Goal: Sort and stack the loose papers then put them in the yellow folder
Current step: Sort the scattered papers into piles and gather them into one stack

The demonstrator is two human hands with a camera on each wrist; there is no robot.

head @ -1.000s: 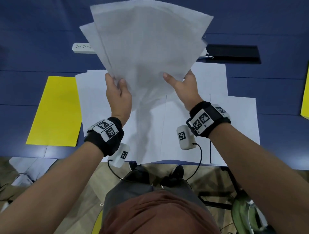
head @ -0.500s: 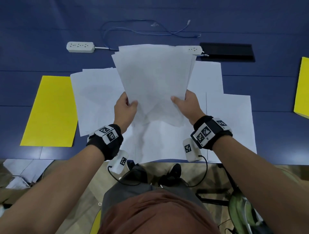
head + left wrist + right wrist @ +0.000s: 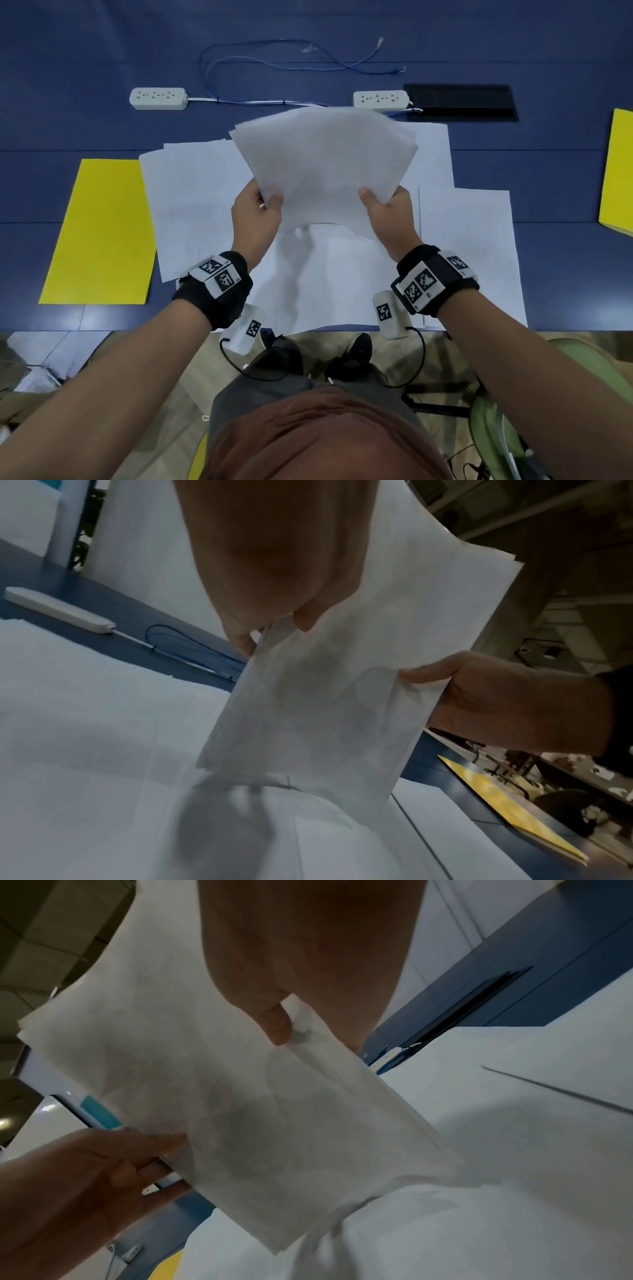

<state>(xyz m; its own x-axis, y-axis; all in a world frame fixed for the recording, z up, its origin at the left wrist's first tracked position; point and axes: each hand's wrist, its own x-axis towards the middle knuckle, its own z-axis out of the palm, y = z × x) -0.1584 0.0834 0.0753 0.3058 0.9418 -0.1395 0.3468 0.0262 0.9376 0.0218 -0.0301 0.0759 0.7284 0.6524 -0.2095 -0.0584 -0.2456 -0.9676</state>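
Left grip: my left hand (image 3: 256,214) pinches the near left edge of the stack of papers (image 3: 325,164), thumb on top, other fingers behind.
Right grip: my right hand (image 3: 388,214) pinches the near right edge the same way, thumb on the near face.
Stack: held up off the surface (image 3: 51,120), tilted away from me, its near edge hanging just above the sheets below. The far corners fan out a little, so the sheets are not square to one another.
Loose papers: more white sheets (image 3: 472,246) lie flat and overlapping on the surface under and on both sides of the stack.
Folder: the yellow folder (image 3: 99,233) lies flat to the left, just beside the spread sheets. Another yellow piece (image 3: 618,178) shows at the far right edge; I cannot tell what it is.
Handling: I judge the stack light, thin and limp; it sags between my hands, and smooth sheets could slide apart.
Where to hold: both side edges, low down, loosely enough for the sheets to settle when I tap the near edge on the surface.
Risk: a loose pinch may drop inner sheets; a hard one may crease them.
Behind: two power strips (image 3: 158,98) and a cable (image 3: 274,65) lie far off.
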